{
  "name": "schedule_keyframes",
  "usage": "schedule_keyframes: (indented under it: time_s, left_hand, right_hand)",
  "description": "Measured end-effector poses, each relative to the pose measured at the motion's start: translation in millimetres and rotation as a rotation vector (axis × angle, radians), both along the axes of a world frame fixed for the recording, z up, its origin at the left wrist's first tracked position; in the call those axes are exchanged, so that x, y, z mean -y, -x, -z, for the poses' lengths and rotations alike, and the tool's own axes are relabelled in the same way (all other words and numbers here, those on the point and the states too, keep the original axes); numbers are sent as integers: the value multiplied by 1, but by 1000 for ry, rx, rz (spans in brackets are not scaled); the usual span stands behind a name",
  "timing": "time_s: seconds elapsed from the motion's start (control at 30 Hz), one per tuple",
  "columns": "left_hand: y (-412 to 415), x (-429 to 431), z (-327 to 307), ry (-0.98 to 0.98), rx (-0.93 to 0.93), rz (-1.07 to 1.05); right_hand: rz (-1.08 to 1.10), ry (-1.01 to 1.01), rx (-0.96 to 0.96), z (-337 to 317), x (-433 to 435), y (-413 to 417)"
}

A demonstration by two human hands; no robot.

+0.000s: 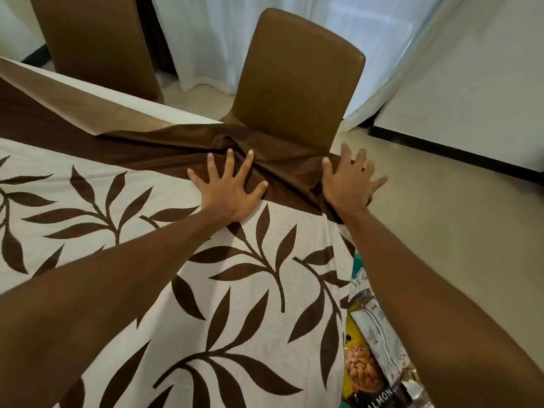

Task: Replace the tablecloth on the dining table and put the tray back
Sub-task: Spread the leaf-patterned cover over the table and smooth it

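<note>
A cream tablecloth point(164, 304) with dark brown leaf prints and a wide brown border covers the dining table. Its far edge is folded back at the upper left, showing the pale underside point(88, 107). My left hand point(228, 187) presses flat with spread fingers on the bunched brown border near the table's far right corner. My right hand point(347, 184) lies open with spread fingers on the cloth at the corner itself, where it drapes over the edge. No tray shows in the view.
A brown chair point(294, 81) stands right behind the corner, and a second brown chair point(97, 39) is at the upper left. White curtains point(206, 30) hang behind. Snack packets, one of almonds point(365, 363), lie below my right forearm. Beige floor point(456, 216) lies to the right.
</note>
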State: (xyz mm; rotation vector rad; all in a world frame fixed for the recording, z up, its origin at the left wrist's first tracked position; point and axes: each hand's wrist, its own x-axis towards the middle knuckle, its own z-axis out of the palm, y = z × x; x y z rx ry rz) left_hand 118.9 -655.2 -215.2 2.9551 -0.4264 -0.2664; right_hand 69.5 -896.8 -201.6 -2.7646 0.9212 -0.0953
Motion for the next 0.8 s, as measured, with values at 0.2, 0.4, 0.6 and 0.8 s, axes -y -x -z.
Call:
schedule_keyframes:
  time_s: [0.2, 0.4, 0.6, 0.8]
  left_hand:
    - [-16, 10, 2, 16, 6, -3]
    - [-29, 20, 1, -4, 14, -23]
    - [-41, 28, 1, -22, 11, 6]
    - [-46, 32, 0, -33, 6, 9]
  right_hand:
    - [-254, -14, -60, 16, -26, 4]
    - [-154, -13, -127, 17, 6, -33]
    - [-111, -105, -146, 7, 26, -44]
    - [-292, -14, 97, 10, -33, -9]
